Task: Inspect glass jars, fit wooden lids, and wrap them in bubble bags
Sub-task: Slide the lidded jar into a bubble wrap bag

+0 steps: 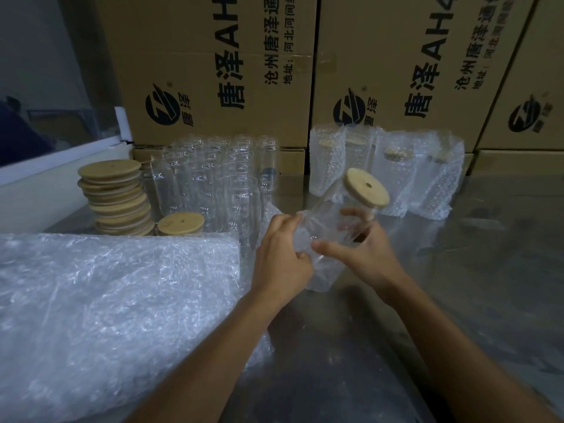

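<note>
A glass jar with a round wooden lid is tilted to the right above the steel table. Its lower part sits inside a bubble bag. My left hand pinches the bag's edge at the jar's left side. My right hand grips the jar body, thumb in front and fingers behind.
Several bare glass jars stand at the back, with a stack of wooden lids to their left. Wrapped jars stand at the back right. A pile of bubble bags lies on the left. Cardboard boxes wall the rear.
</note>
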`<control>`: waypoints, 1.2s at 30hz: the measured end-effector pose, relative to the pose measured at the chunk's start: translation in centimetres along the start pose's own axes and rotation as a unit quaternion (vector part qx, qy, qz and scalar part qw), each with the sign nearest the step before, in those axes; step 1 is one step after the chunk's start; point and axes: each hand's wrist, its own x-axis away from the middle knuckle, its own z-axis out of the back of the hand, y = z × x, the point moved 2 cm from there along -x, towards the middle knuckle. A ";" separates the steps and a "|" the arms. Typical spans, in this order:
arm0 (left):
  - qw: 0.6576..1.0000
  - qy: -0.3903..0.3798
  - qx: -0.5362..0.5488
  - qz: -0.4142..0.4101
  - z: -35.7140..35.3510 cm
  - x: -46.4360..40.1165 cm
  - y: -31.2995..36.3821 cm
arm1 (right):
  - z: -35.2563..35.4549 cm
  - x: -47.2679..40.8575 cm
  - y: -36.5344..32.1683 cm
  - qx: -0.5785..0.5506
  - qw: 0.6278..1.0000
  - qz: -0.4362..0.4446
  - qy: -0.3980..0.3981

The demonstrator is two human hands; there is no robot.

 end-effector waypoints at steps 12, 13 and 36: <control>0.999 -0.048 0.005 -0.007 0.2 0.1 0.4 | 0.5 -0.3 0.2 0.026 0.994 0.027 -0.103; 0.999 -0.052 -0.001 -0.012 0.3 0.2 0.5 | 0.8 -0.3 0.0 0.024 0.993 0.020 -0.110; 0.995 -0.008 -0.070 0.076 0.6 0.8 2.0 | 2.2 -0.2 -1.4 0.086 0.989 0.069 -0.100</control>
